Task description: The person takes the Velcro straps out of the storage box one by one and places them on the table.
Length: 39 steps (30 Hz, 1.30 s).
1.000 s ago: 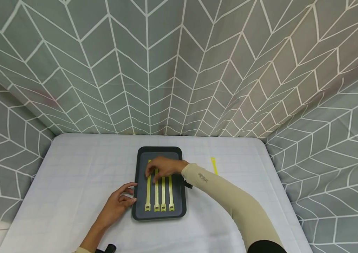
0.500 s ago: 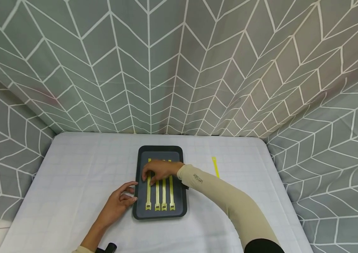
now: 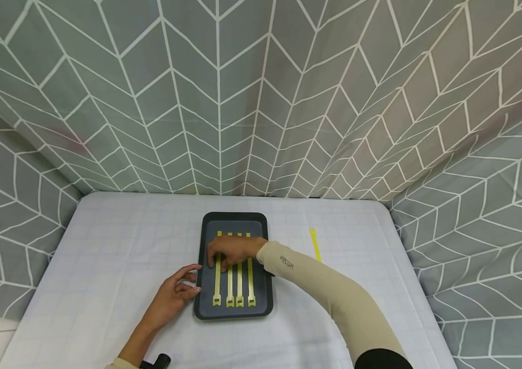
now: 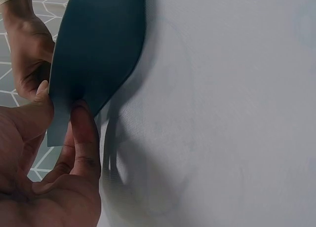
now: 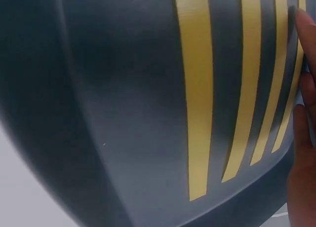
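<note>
Several yellow hook-and-loop cable ties lie side by side in a dark grey tray, slotted ends toward the person. My right hand reaches over them from the right. Its bent fingers and thumb straddle the leftmost cable tie, fingertips close to its sides. In the right wrist view, the fingers show at the right edge beside the farthest tie, whose end lies flat. With thumb and fingers, my left hand pinches the tray's left rim; the left wrist view shows the tray wall between them.
Another yellow cable tie lies on the white tablecloth right of the tray, partly behind the right sleeve. A patterned grey curtain stands behind the table and along both sides.
My right hand has shifted left, from around the second cable tie to the leftmost one. The left hand stays on the tray's rim.
</note>
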Each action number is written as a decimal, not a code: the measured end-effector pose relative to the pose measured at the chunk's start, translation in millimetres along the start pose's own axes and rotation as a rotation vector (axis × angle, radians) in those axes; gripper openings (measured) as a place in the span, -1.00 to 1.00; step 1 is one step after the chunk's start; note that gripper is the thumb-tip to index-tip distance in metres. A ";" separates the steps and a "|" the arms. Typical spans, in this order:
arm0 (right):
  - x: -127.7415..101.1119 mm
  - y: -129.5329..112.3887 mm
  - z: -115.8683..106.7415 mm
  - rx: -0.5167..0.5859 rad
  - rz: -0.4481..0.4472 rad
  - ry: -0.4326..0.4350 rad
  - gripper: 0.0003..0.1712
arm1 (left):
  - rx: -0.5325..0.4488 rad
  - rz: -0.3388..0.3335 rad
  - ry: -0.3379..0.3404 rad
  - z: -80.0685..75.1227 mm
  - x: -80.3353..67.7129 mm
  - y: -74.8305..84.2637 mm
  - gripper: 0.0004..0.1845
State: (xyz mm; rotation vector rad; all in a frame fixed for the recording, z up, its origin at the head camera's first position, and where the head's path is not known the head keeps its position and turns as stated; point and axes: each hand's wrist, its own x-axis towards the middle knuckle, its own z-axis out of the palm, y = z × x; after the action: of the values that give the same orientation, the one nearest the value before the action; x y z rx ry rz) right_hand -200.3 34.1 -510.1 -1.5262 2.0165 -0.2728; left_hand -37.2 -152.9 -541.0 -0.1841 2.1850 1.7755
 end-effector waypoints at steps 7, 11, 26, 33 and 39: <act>-0.6 -0.5 1.0 -0.058 -0.031 0.014 -0.76 | -0.007 0.000 -0.007 -0.8 -0.4 0.5 -0.39; 0.9 -0.5 3.8 -0.074 -0.043 0.025 -0.80 | -0.010 0.013 -0.009 -1.1 -1.1 1.3 -0.39; 2.9 -8.2 6.4 -0.160 -0.018 0.021 -0.91 | -0.016 0.017 -0.018 -2.2 -2.4 2.8 -0.39; 3.4 -11.5 6.9 -0.208 -0.017 0.018 -0.91 | -0.023 0.017 -0.022 -2.3 -2.6 2.9 -0.39; 5.3 -12.5 10.2 -0.301 -0.043 0.009 -0.90 | -0.030 0.026 -0.031 -2.5 -2.1 1.4 -0.39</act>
State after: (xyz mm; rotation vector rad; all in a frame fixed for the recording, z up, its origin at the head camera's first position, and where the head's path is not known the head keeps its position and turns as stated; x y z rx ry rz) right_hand -185.4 27.0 -514.0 -1.7527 2.1061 0.0097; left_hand -36.0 -155.3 -538.5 -0.1339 2.1499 1.8136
